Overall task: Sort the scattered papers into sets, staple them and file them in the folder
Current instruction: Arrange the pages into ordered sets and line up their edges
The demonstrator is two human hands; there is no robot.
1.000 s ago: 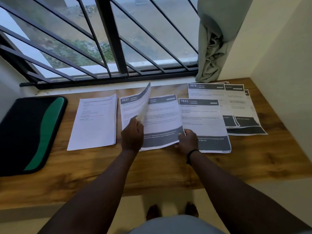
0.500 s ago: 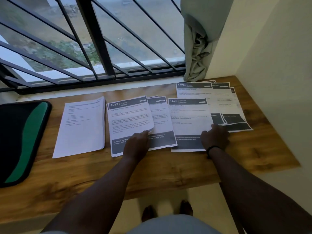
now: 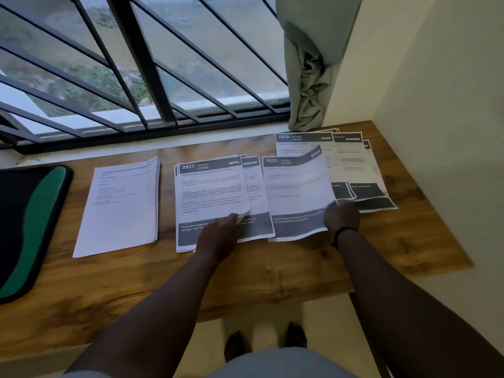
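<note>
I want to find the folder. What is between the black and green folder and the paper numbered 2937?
A plain white stack of papers, seen from the head camera.

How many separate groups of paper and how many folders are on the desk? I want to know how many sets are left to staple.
Paper groups: 4 (plain white stack, 2937 pile, 1623 sheets, 1670 spread)
Folders: 1 (black-and-green folder)
Total: 5
</note>
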